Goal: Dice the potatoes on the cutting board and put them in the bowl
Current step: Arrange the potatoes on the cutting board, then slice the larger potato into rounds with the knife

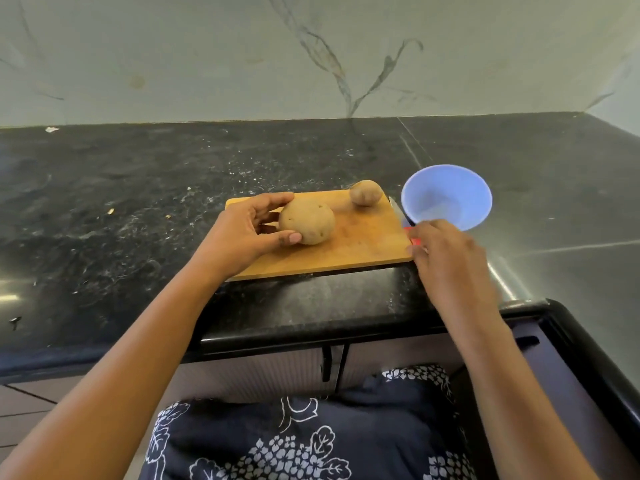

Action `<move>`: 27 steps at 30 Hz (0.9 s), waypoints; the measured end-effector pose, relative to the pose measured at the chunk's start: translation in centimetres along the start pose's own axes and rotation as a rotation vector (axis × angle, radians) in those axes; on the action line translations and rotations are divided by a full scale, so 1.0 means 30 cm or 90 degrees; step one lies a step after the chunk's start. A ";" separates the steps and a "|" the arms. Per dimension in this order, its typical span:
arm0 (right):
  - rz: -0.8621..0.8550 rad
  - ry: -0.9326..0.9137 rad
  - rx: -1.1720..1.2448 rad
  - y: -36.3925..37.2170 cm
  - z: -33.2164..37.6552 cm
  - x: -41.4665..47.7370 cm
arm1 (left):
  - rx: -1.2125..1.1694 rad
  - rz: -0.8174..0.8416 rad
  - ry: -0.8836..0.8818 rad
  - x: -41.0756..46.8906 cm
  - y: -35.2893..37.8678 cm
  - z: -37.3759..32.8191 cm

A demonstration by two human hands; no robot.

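A large whole potato [307,220] lies on the wooden cutting board [363,244]. My left hand [246,230] holds it from the left, thumb and fingers curled round its side. A smaller whole potato [365,192] sits at the board's far right corner. The light blue bowl [446,195] stands just right of the board and looks empty. Between board and bowl lies a knife [398,211] with a red handle [414,237]. My right hand [446,258] covers that handle at the board's right edge; its fingers curl down onto it, the grip itself mostly hidden.
The board lies on a black speckled stone counter [138,202] near its front edge [311,336]. A pale marble wall runs behind. The counter turns toward me at the right. Cabinet doors and my patterned dark clothing fill the space below.
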State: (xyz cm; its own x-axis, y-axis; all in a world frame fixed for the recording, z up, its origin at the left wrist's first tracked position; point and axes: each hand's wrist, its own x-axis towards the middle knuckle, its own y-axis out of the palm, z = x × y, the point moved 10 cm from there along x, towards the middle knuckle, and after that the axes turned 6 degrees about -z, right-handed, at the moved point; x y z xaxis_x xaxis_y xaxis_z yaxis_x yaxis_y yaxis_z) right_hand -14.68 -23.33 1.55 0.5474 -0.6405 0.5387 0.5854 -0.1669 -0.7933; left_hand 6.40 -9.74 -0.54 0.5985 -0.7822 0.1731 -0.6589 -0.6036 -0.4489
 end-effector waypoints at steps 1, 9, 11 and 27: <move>0.010 -0.008 -0.008 0.014 0.003 -0.014 | -0.009 0.002 0.000 0.003 0.003 -0.001; 0.091 0.000 -0.051 0.035 -0.033 -0.003 | -0.034 0.022 -0.001 0.005 0.013 0.000; 0.111 0.014 -0.063 0.030 -0.039 0.017 | -0.023 0.020 -0.008 0.006 0.016 0.000; 0.057 0.085 0.312 0.081 0.110 0.068 | 0.126 0.034 0.021 0.041 0.018 -0.006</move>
State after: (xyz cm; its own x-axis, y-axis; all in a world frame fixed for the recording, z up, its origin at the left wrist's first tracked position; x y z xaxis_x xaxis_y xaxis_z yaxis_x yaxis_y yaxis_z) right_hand -10.17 -22.56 1.67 0.5455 -0.7317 0.4088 0.7692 0.2434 -0.5908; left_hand 6.68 -11.05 -0.41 0.5475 -0.8189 0.1720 -0.5850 -0.5215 -0.6211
